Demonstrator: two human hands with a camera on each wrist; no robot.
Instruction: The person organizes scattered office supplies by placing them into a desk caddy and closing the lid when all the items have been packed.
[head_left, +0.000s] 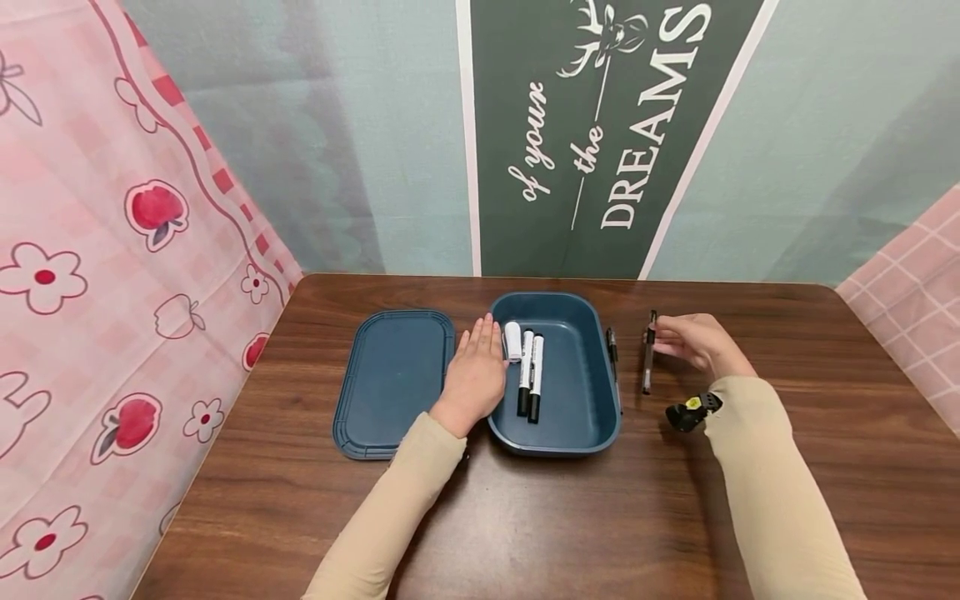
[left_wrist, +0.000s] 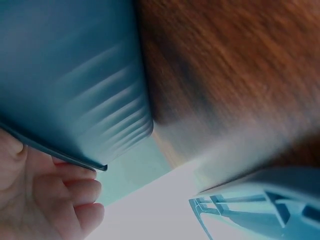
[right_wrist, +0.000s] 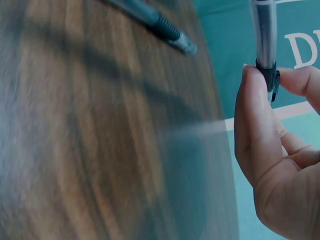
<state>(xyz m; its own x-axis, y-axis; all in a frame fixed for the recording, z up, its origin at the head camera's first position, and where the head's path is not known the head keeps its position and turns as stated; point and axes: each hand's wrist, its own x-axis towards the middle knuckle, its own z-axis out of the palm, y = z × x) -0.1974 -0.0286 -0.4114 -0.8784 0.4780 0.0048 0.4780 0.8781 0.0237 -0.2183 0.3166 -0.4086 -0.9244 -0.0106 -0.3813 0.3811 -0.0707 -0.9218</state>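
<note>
A dark blue rectangular box [head_left: 576,375] stands uncovered on the table. Inside lie two white markers [head_left: 537,367] with black ends and a short, thick white object [head_left: 512,340] whose kind I cannot tell. My left hand [head_left: 474,375] rests on the box's left rim with its fingers extended; in the left wrist view its fingertips [left_wrist: 82,192] show beside the rim. To the right of the box, my right hand [head_left: 697,340] pinches a black and clear pen [head_left: 648,367] near one end, between thumb and fingers. Another dark pen [head_left: 612,354] lies along the box's right wall.
The matching blue lid [head_left: 393,383] lies flat on the wooden table [head_left: 540,533], left of the box. A fabric backdrop [head_left: 412,142] hangs behind the table, and a pink printed cloth [head_left: 82,333] hangs along the left.
</note>
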